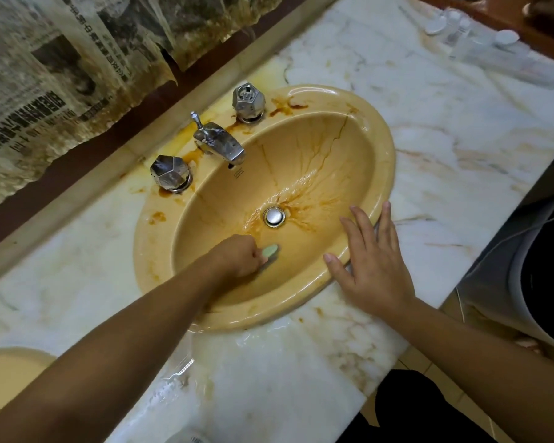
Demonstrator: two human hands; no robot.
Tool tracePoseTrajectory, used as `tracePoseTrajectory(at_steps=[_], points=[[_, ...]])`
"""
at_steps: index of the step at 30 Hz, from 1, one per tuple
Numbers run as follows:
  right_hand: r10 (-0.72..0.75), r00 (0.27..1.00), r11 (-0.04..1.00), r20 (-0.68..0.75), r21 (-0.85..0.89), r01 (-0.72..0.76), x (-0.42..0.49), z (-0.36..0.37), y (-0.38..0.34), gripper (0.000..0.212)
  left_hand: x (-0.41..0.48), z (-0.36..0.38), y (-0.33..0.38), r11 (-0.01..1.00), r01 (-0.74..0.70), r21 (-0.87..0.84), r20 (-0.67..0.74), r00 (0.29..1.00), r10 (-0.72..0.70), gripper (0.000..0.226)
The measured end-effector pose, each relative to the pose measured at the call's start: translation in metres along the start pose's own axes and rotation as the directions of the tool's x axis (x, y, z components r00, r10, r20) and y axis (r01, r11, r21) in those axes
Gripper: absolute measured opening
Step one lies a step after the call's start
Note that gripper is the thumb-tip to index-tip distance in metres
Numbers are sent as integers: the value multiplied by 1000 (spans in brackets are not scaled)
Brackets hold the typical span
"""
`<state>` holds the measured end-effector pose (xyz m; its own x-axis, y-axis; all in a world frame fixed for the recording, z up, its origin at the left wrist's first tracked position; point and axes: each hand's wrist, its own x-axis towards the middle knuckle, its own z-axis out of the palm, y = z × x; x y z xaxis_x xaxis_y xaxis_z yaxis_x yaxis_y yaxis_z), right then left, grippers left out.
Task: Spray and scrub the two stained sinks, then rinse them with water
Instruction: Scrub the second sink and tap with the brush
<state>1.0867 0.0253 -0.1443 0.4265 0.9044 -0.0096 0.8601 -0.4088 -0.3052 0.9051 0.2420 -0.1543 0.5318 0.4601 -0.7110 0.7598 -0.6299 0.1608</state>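
The yellow oval sink [385,145] sits in a veined marble counter [461,123], its bowl streaked with rust-brown stains that fan out from the chrome drain plug [274,216] towards one and two o'clock. The person's left hand [240,255] is down in the bowl at seven o'clock from the plug, fingers curled tight round a pale green scrubber [271,251] whose tip pokes out against the basin wall. The right hand [371,260] lies flat and spread on the rim at four o'clock, holding nothing. A chrome spout [219,142] stands at eleven o'clock, with a faceted knob [170,172] at ten and another faceted knob [248,100] at twelve, brown marks pooled round both. The second sink [10,375] peeks in at the frame's eight o'clock edge. Stained newspaper [45,75] hangs behind the taps.
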Motion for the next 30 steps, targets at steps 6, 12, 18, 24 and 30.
tracePoseTrajectory(at_steps=[6, 12, 18, 24, 30], points=[[-7, 1000, 1000, -18, -9, 7, 0, 1, 1, 75, 15, -6, 70, 885, -187, -426, -66, 982, 176, 50], [2, 1000, 1000, -1, -11, -2, 0, -1, 0, 77, 28, 2, 47, 966, -101, -236, -75, 993, 86, 47], [5, 1000, 1000, -3, 17, -4, 1, -1, 0, 78, 69, -7, 56, 993, 77, -85, -346, 933, -102, 23], [-1, 1000, 1000, -21, 8, 1, 2, 0, 1, 77, 46, -1, 85, 943, -200, -265, -145, 975, 166, 49], [4, 1000, 1000, -7, -4, -4, 1, -1, 1, 80, 40, 4, 49, 970, -92, -225, -84, 994, 75, 46]])
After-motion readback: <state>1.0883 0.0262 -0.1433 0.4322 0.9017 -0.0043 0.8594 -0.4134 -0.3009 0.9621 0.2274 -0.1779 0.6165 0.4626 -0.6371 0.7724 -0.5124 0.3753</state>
